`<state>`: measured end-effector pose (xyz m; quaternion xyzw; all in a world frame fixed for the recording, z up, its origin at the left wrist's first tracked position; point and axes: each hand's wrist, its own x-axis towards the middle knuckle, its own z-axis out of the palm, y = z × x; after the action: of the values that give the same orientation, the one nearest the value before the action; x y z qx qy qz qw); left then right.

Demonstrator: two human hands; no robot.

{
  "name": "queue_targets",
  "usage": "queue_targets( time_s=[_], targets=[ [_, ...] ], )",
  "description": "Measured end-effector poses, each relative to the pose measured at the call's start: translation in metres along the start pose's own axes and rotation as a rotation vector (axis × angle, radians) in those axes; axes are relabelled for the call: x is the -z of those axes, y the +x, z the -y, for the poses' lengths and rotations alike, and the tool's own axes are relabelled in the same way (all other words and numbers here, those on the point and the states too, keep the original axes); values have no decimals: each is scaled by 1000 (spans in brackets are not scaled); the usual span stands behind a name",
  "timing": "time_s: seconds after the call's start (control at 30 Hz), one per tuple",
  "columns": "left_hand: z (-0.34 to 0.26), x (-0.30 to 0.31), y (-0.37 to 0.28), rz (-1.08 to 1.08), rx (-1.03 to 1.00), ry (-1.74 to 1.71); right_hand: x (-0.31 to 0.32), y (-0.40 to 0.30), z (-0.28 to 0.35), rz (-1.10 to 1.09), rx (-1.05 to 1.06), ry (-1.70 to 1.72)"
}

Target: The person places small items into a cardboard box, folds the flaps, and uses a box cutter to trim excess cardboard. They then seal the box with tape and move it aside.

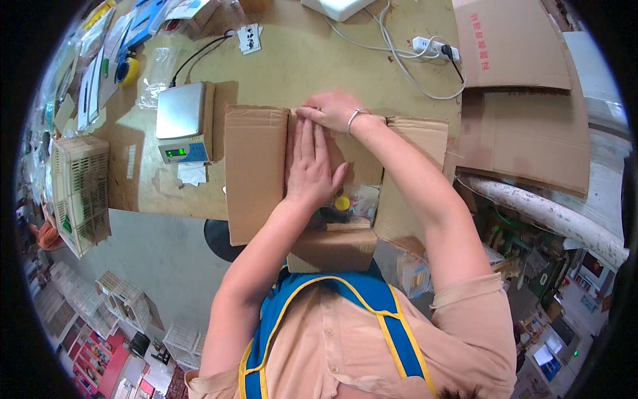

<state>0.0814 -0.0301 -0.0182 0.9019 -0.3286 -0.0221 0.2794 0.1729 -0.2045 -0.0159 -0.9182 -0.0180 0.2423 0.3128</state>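
An open cardboard box [332, 252] stands at the table's front edge before me, its flaps spread to the sides. My left hand [311, 172] lies flat inside it along the left wall, fingers straight and pointing away from me. At the box's far side my right hand [331, 110], with a bracelet at the wrist, rests by the left fingertips, slightly blurred; its palm side is hidden. Clear plastic bags with small mixed items, one round and yellow [342, 203], lie in the near part of the box.
A digital scale [180, 110] stands left of the box. A plastic crate [82, 189] is at the left edge, below a yellow tape roll [128, 71]. Flattened cardboard [528, 134] lies at right. A power strip [434, 48] and cables cross the back.
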Motion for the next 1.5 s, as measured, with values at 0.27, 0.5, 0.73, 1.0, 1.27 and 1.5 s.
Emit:
queue_targets(
  time_s=[0.27,0.5,0.73,1.0,1.27,1.5],
  targets=[
    [-10,4,-30,144,65,180,0,11,12,215,-75,287],
    [-1,-7,-31,174,96,70,-21,12,14,-67,84,-138],
    [-9,11,-26,141,73,0,-11,8,11,-97,91,-97],
    [-13,88,-165,304,-35,178,14,-49,-67,114,-178,219],
    [103,69,-57,85,-387,690,-30,-136,-143,-272,-436,476],
    [95,107,78,160,-503,892,-101,-212,-61,-359,-610,1018]
  ],
)
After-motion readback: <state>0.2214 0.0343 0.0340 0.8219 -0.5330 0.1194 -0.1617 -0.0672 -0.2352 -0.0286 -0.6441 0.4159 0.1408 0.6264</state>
